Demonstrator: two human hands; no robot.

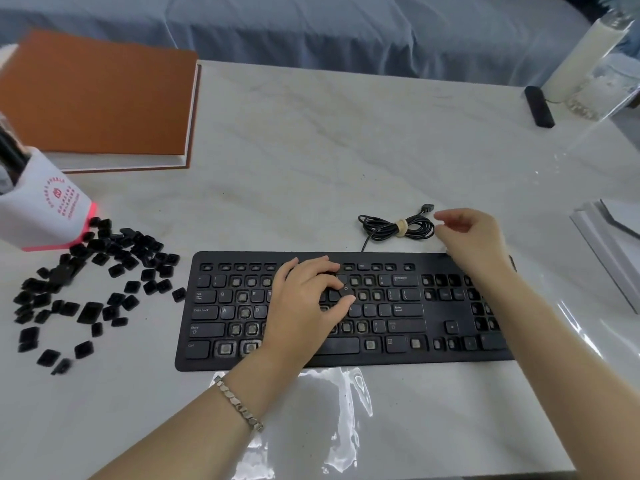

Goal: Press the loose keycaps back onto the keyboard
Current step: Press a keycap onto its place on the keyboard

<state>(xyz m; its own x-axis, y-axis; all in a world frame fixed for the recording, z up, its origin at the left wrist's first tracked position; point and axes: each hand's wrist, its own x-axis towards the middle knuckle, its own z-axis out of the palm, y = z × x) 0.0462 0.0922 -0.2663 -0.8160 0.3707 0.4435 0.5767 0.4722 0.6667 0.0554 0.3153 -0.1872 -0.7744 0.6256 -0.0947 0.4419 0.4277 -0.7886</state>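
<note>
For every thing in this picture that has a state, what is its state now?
keyboard: many sockets bare, some keycaps seated.
O keycap: pinched, turned askew, not seated.
left hand: pinches the O keycap.
right hand: loosely curled, holds nothing.
loose keycaps: scattered on the table, left of the keyboard.
cable: coiled, tied with a band.
book: closed.

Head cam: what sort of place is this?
Probably a home desk, maybe in a bedroom. A blue sheet drapes over something bed-like behind the pale marbled table. A notebook and pen holder sit at its left.
</note>
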